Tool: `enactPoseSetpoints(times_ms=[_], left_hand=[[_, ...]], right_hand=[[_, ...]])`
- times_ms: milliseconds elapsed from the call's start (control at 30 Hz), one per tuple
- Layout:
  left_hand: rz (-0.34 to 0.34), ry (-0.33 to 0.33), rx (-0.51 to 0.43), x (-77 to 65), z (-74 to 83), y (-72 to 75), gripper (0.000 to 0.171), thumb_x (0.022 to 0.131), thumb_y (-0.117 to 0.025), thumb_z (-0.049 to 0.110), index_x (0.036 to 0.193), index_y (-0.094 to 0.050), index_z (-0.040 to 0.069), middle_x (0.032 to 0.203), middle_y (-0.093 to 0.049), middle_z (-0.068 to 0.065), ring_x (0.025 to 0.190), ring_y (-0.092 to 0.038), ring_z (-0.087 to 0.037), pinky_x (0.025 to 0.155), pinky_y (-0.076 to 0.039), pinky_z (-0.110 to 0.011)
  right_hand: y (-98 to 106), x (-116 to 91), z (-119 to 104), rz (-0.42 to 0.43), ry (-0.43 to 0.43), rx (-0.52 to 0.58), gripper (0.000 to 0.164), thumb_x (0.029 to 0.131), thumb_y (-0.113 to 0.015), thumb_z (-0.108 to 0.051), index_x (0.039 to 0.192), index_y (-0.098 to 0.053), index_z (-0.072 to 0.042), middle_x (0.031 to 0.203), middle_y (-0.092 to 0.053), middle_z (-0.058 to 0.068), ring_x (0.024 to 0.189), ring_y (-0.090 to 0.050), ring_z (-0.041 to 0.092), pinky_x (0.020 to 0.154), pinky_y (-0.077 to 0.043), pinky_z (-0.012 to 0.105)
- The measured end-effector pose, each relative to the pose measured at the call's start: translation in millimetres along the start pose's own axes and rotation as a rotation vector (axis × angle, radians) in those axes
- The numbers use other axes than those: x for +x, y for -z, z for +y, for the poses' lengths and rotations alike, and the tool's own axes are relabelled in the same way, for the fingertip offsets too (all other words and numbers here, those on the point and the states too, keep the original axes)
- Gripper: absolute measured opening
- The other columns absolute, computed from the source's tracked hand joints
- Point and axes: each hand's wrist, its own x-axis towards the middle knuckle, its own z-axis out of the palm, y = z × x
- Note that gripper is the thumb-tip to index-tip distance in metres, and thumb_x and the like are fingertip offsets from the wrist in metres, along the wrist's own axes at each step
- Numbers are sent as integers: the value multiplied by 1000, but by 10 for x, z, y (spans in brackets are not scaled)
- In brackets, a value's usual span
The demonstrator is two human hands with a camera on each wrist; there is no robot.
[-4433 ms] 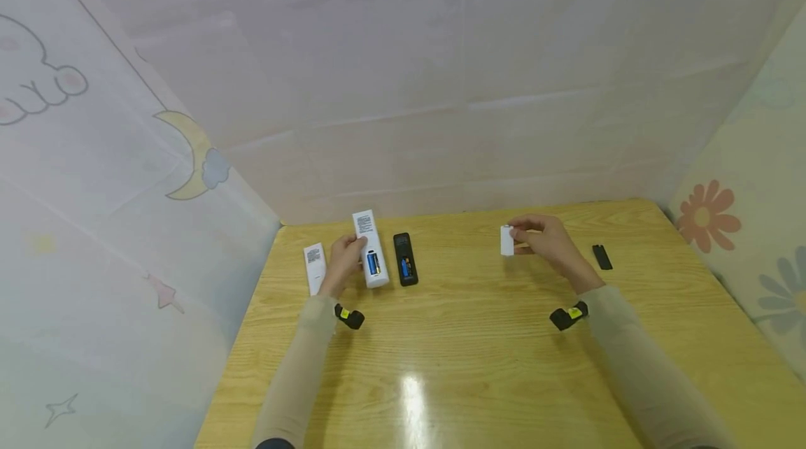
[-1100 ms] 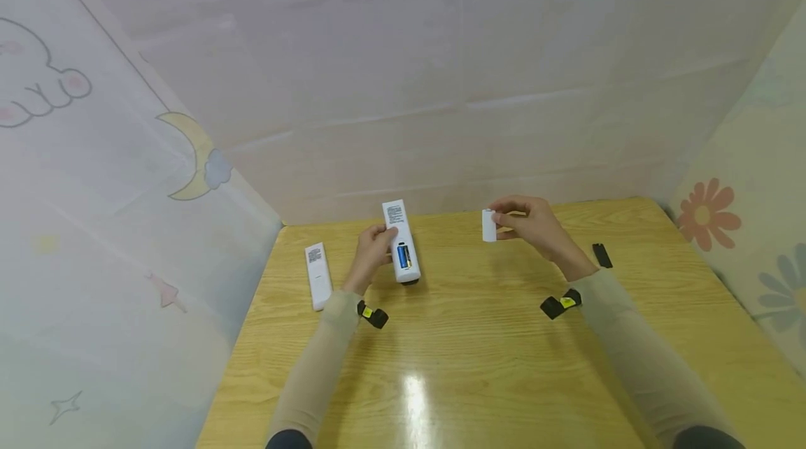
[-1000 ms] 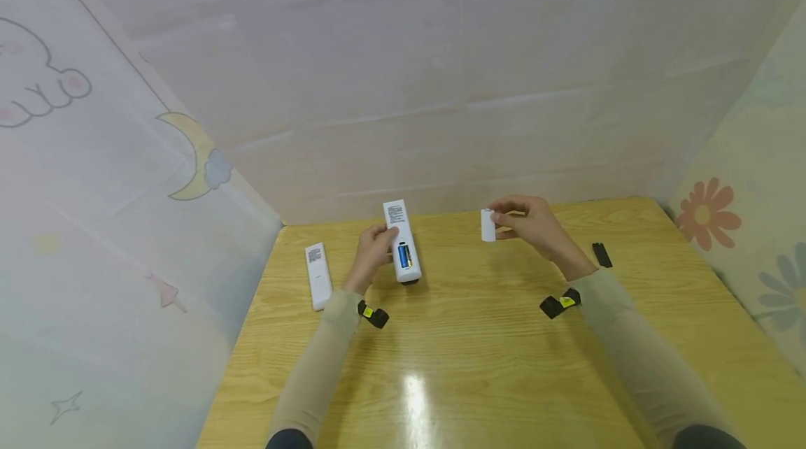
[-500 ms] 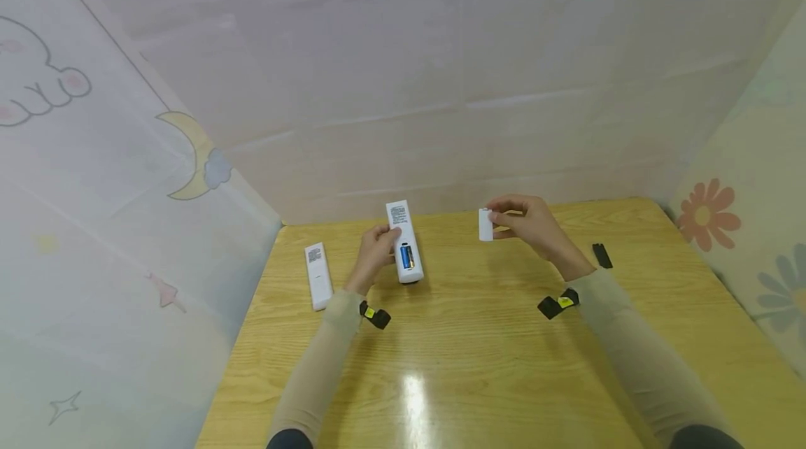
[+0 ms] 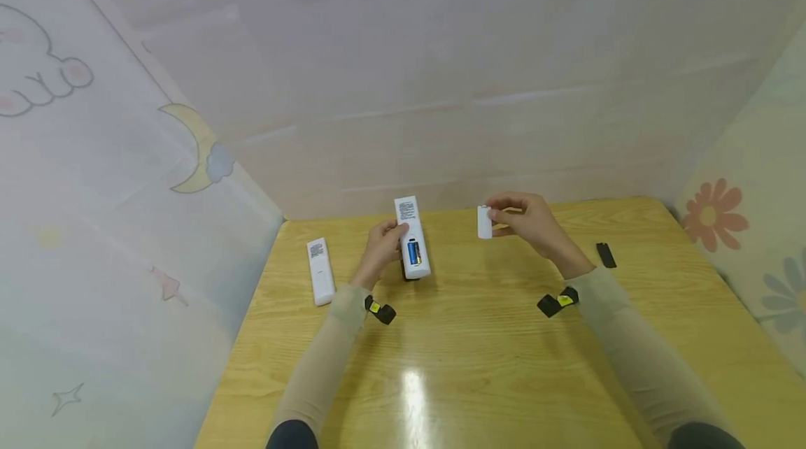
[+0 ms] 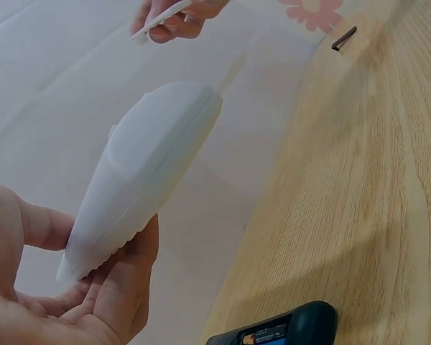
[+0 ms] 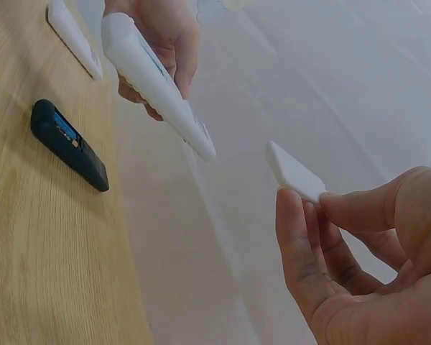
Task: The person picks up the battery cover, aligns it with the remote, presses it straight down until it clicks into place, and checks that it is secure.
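Observation:
My left hand (image 5: pixel 382 247) holds a white remote control (image 5: pixel 413 225) above the table, its back turned up toward the head camera. Blue batteries (image 5: pixel 414 252) show in its uncovered compartment. Thumb on one side and fingers under the other grip it in the left wrist view. My right hand (image 5: pixel 527 225) pinches a small white battery cover (image 5: pixel 484 222) between thumb and fingertips, raised to the right of the remote and apart from it. Beneath the held remote lies a black remote control (image 7: pixel 70 144) with its battery compartment uncovered, mostly hidden in the head view.
A second white remote (image 5: pixel 321 271) lies face down at the left of the wooden table (image 5: pixel 478 365). Far right lies a black battery cover (image 5: pixel 606 255). A cloth-covered wall (image 5: pixel 390 85) rises behind the table's back edge.
Over the last seconds the left hand has lifted the white remote and carried it right, over the black one. The right hand with the white cover has come left, closer to it.

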Motion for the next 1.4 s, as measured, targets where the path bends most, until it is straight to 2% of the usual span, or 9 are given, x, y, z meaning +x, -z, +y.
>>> enactPoseSetpoints(times_ms=[233,433,567,800,1000,1400], left_hand=[[-1,-2,12,-11,8,-26,50,109,-60,35,146,-58,2,133,-70,-19,109,-73,-26,88,-65,-38],[-8,-1,3,-15,9,-41,50,109,-60,33,147,-57,0,133,-70,-20,110,-73,-28,93,-65,-42],[-11,2,4,-13,2,-57,49,110,-59,32,147,-57,0,132,-70,-20,108,-73,-27,95,-64,-45],[-25,-4,-1,-11,-14,-94,48,110,-59,31,146,-57,0,131,-70,-21,106,-74,-26,99,-62,-51],[-24,0,5,-24,-7,-106,47,110,-59,32,145,-58,0,129,-71,-21,105,-74,-26,100,-61,-54],[-35,2,32,-33,19,-175,50,109,-60,35,148,-57,2,131,-71,-19,109,-74,-28,98,-63,-50]], right_hand=[[-24,9,-30,-5,-3,8,35,108,-65,-10,138,-62,8,130,-59,24,106,-72,13,89,-66,40],[-47,22,-46,-1,-5,10,36,107,-66,-11,138,-63,7,131,-61,23,103,-73,14,88,-66,39],[-75,38,-71,-5,-4,12,36,107,-66,-11,138,-63,7,130,-62,21,103,-72,14,90,-66,43],[-103,71,-91,5,11,25,34,107,-66,-8,136,-64,9,123,-64,15,102,-73,13,84,-67,36],[-114,75,-106,0,7,30,35,107,-67,-9,137,-64,8,125,-64,16,100,-73,14,84,-67,36],[-147,73,-144,-23,18,30,35,107,-66,-11,137,-64,7,130,-62,21,103,-72,15,86,-67,36]])
